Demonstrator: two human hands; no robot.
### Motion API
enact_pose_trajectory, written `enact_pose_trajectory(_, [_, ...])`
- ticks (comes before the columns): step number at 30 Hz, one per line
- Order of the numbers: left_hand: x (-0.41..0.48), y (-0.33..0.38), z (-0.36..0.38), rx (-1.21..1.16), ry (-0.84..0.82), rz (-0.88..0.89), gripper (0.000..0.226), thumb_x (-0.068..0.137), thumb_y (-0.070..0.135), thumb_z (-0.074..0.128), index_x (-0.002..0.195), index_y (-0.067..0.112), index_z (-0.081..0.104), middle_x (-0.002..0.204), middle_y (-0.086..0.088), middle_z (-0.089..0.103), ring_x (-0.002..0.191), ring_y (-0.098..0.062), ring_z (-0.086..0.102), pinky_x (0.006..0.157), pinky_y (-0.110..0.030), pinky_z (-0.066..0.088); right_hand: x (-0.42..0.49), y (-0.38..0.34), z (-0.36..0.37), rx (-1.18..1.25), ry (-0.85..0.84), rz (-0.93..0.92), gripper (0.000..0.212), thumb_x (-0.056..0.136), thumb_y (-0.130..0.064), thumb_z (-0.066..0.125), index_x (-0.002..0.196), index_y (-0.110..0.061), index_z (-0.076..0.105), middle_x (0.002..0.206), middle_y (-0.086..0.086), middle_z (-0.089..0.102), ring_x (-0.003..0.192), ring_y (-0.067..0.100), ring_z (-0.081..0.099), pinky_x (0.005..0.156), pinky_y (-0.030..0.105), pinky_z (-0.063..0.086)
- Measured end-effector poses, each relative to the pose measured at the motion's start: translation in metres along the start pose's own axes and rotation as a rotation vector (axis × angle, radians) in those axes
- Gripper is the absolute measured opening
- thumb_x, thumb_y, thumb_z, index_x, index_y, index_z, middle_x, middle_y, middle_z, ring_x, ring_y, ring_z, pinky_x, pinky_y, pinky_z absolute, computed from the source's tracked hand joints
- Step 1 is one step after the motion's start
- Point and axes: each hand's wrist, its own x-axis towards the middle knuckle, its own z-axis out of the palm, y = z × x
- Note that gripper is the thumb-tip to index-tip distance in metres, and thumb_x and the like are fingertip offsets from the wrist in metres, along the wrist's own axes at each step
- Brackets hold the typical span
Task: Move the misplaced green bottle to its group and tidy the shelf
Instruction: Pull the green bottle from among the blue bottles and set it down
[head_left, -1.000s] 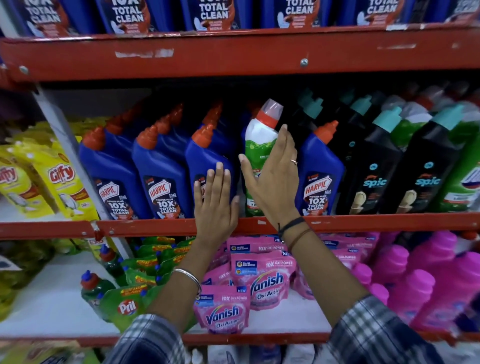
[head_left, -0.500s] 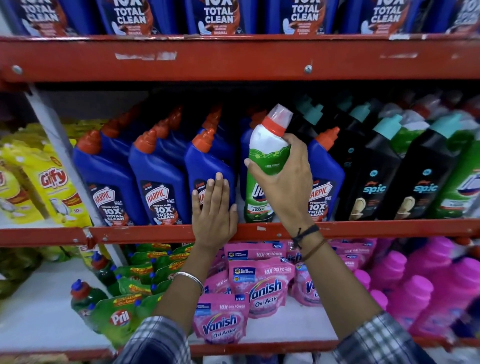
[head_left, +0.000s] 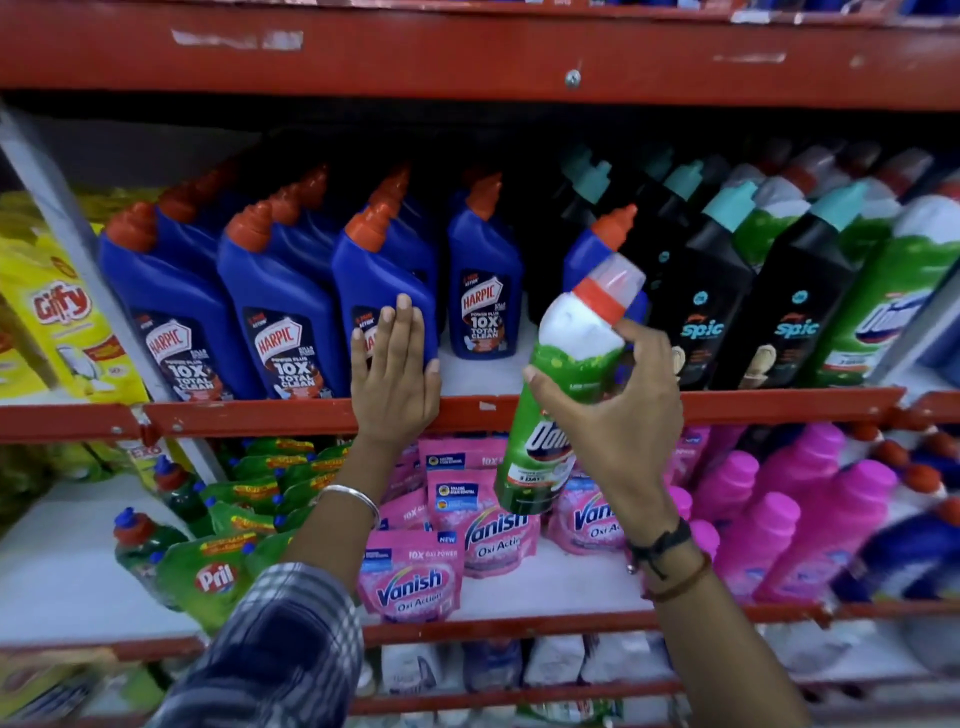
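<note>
Green bottle (head_left: 558, 400) gripped in right hand (head_left: 618, 415); left hand (head_left: 395, 384) flat against blue bottles (head_left: 291, 312).

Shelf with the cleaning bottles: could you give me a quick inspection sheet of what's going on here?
Surface: red shelf edge, white boards; a gap among the blue Harpic bottles.
Job's things: green bottle lifted off the shelf, tilted, cap up-right; matching green bottles at far right.
Clutter: black Spic bottles, pink Vanish pouches, pink bottles, green Pril pouches, yellow Giffy packs.
Grippers: right hand grips the green bottle; left hand flat against a Harpic bottle.
Cables: nothing seen.
Surroundings: more shelves above and below.
</note>
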Motion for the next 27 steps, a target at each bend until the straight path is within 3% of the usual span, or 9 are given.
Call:
enact_pose_trajectory(2, [-0.001, 0.0, 0.0, 0.009, 0.0, 0.002, 0.066, 0.097, 0.03, 0.032, 0.151, 0.009, 0.001, 0.159, 0.0, -0.01, 0.147, -0.015, -0.005, 0.119, -0.041, -0.004, -0.018, 0.02, 0.001, -0.034, -0.051, 0.047, 0.072, 0.056, -0.048, 0.084, 0.112, -0.017, 0.051, 0.106, 0.0, 0.058, 0.087, 0.01, 0.055, 0.065, 0.024, 0.044])
enact_pose_trajectory(13, [0.001, 0.001, 0.001, 0.01, 0.001, 0.01, 0.068, 0.097, 0.031, 0.029, 0.15, 0.012, -0.009, 0.158, 0.002, -0.018, 0.145, -0.013, -0.013, 0.119, -0.039, -0.006, -0.099, 0.129, 0.037, -0.254, -0.286, 0.258, 0.072, 0.059, -0.043, 0.084, 0.113, -0.011, 0.05, 0.112, 0.008, 0.053, 0.094, 0.026, 0.058, 0.066, 0.03, 0.044])
enact_pose_trajectory(19, [0.002, 0.002, 0.002, 0.012, 0.016, -0.024, 0.055, 0.096, 0.029, 0.032, 0.143, 0.0, 0.024, 0.147, -0.015, 0.028, 0.145, -0.012, -0.011, 0.118, -0.039, -0.003, -0.119, 0.152, 0.048, -0.285, -0.345, 0.305, 0.072, 0.06, -0.043, 0.083, 0.112, -0.009, 0.047, 0.108, 0.009, 0.052, 0.09, 0.027, 0.06, 0.062, 0.03, 0.046])
enact_pose_trajectory(27, [0.001, 0.002, 0.004, 0.051, 0.043, -0.017, 0.054, 0.096, 0.03, 0.031, 0.141, -0.001, 0.027, 0.144, -0.017, 0.036, 0.145, -0.012, -0.01, 0.118, -0.038, -0.001, -0.141, 0.155, 0.051, -0.311, -0.395, 0.31, 0.075, 0.061, -0.044, 0.083, 0.115, -0.008, 0.046, 0.109, 0.01, 0.052, 0.094, 0.029, 0.06, 0.062, 0.04, 0.054])
